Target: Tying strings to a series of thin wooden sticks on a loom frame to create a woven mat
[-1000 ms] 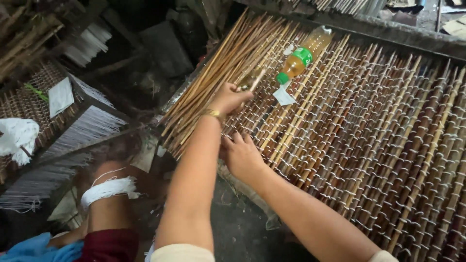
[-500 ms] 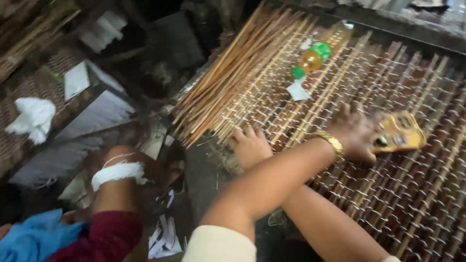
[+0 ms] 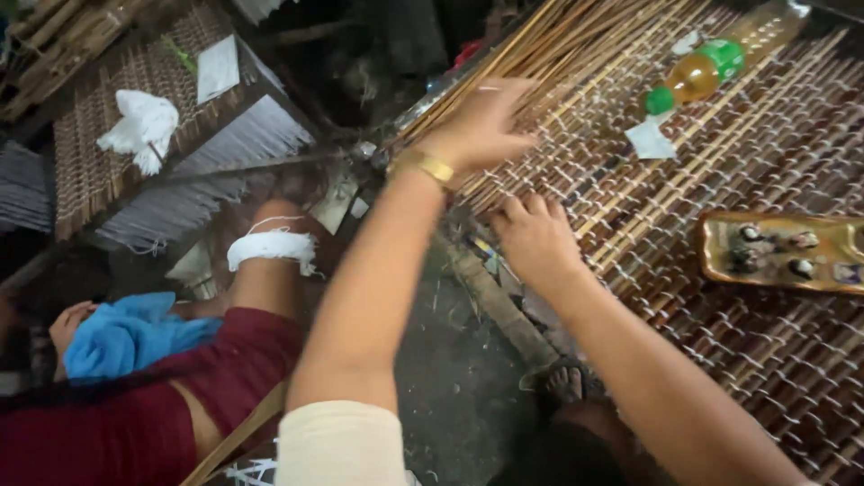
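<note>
Left hand [image 3: 481,126] hovers fingers spread, gripping nothing, over the loose cane sticks [image 3: 540,40] at the woven mat's [image 3: 765,351] top-left edge; right hand [image 3: 535,238] rests loosely curled on the mat, holding nothing. Sticks look light, stiff, smooth; best pinched mid-length. Nearby: amber bottle [image 3: 720,63] with green label and cap, white paper tag [image 3: 650,139], flat yellow pack [image 3: 778,252].

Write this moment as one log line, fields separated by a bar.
left hand open, over loose cane sticks | right hand flat on woven mat | yellow packet, bottle lying on mat
</note>
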